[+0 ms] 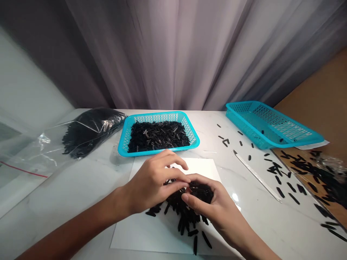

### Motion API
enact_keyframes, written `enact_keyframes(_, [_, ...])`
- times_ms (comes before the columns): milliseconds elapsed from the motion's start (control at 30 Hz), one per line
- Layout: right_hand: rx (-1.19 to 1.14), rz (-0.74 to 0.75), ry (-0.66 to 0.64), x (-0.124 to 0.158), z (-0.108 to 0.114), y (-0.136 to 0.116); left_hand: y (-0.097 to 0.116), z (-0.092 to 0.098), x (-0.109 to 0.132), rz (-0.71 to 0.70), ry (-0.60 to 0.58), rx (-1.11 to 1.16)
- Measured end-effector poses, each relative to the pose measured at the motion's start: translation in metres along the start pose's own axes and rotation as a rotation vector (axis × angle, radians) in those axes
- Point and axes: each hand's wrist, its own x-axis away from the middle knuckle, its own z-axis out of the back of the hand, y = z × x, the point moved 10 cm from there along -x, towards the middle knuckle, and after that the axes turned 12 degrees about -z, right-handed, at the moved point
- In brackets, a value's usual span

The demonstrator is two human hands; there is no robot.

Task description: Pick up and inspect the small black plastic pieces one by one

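Observation:
A heap of small black stick-shaped pieces (187, 213) lies on a white sheet (141, 231) in front of me. My left hand (154, 180) rests on top of the heap, fingers curled and pinched over some pieces. My right hand (214, 206) cups the heap's right side, its fingers curled around pieces and meeting the left fingertips. What exactly each pinch holds is hidden by the fingers.
A turquoise basket (123, 142) full of black pieces stands behind the sheet. A clear plastic bag (86, 131) of more pieces lies at left. A second, nearly empty turquoise basket (306, 139) sits at right, with loose pieces (282, 177) scattered beside it and a thin white strip (257, 177).

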Motion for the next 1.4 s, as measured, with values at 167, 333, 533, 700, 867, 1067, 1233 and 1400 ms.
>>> enact_keyframes(167, [-0.044,-0.038,0.011,-0.002,0.004,0.009,-0.002,0.0,0.0,-0.012,-0.022,-0.017])
enact_keyframes(333, [-0.069,-0.03,-0.045,-0.002,-0.001,0.009,0.008,-0.004,0.001,-0.099,-0.061,-0.107])
enact_keyframes(533, [-0.215,-0.038,0.06,-0.003,0.014,0.013,0.004,0.015,-0.004,-0.066,0.086,-0.057])
enact_keyframes(700, [-0.249,-0.021,0.112,-0.001,0.021,0.011,0.004,0.017,-0.004,-0.06,0.067,-0.052])
enact_keyframes(867, [-0.216,0.002,0.132,0.001,0.021,0.006,0.004,0.014,-0.005,-0.05,0.043,-0.029])
enact_keyframes(1067, [-0.227,0.04,0.153,0.004,0.023,0.002,0.007,0.017,-0.005,-0.076,0.041,-0.049])
enact_keyframes(1233, [-0.232,0.056,0.158,0.005,0.024,0.0,0.011,0.019,-0.004,-0.106,0.053,-0.066])
enact_keyframes(1400, [-0.216,0.075,0.155,0.006,0.023,-0.003,0.012,0.02,-0.005,-0.112,0.076,-0.053])
